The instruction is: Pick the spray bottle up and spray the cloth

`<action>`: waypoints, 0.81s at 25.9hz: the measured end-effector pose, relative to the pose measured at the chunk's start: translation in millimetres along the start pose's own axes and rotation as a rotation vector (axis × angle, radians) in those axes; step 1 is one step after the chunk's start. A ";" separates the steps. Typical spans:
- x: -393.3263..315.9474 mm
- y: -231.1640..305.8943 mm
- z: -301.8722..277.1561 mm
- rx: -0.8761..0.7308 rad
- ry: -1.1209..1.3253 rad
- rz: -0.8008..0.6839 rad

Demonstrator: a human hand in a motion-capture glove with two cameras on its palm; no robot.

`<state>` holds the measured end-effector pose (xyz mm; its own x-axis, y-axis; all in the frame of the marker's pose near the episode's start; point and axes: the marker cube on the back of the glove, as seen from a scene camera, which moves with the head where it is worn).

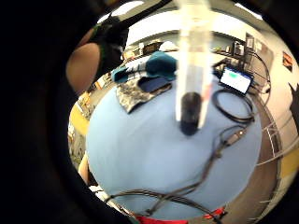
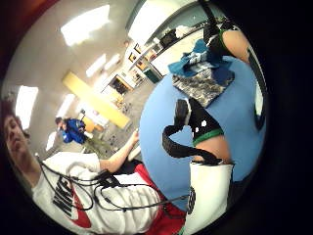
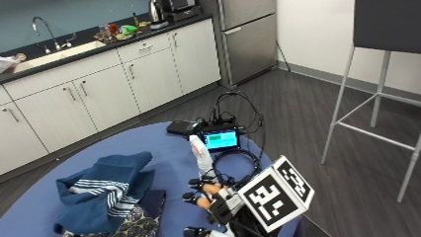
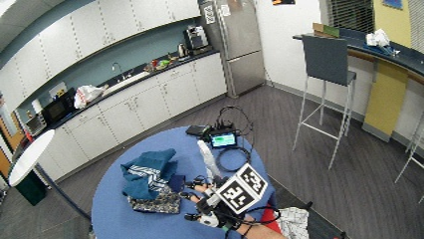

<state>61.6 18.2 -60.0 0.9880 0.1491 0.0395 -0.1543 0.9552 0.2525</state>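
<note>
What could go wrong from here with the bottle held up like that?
1. The right hand holds the spray bottle low on its body, so the tall bottle may tip or slip.
2. The cloths lie off to the side, so a spray now would likely wet the blue table.
3. The small screen and cables sit nearby and could catch mist.

Your right hand (image 3: 209, 200) wears a black glove of straps and loops that leaves the fingers bare, with a thin green band along one strap edge. White dots mark the black strap (image 2: 195, 125) over one finger, and a white plastic piece (image 2: 208, 193) sits against the palm. You wear a white T-shirt (image 2: 73, 196) printed with a red swoosh logo and dark lettering.
</note>
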 end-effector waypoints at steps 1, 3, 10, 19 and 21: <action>9.6 -0.2 -5.7 0.037 -0.011 0.022; 31.7 -1.2 -16.1 0.125 -0.062 0.079; 92.9 -27.1 1.8 0.107 -0.379 0.336; 132.6 -17.7 73.1 -0.093 -0.606 0.521; 134.9 -17.0 78.4 -0.081 -0.625 0.537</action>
<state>197.6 2.0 16.8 0.5940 0.4439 0.6709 -0.5813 0.8134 -0.0235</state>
